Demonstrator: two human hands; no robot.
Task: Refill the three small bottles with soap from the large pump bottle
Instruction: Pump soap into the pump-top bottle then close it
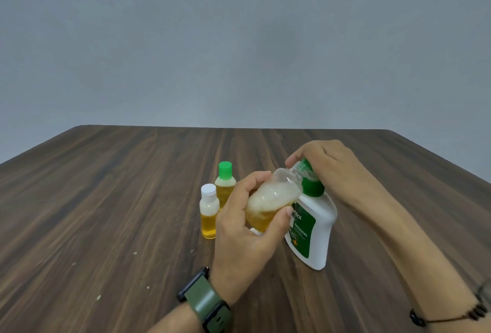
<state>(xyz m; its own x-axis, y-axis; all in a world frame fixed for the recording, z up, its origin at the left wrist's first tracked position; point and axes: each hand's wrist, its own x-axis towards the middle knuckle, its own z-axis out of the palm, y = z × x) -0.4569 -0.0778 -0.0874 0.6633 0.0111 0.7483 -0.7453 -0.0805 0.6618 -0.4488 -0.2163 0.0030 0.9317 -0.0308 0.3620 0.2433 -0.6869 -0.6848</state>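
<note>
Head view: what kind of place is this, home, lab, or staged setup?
Probably a staged indoor tabletop setup, not clearly a home. A dark wood-grain table stands against a bare grey wall, and it bears only the soap things: two capped small bottles and the large pump bottle.

A dark wood-grain table [106,199] carries two small capped bottles of amber soap standing upright just beside each other: a white-capped bottle [209,211] in front and a green-capped bottle [225,184] behind it. To their right stands a white pump bottle [314,234] with a green label. A few pale specks [98,297] lie scattered on the near left.
</note>
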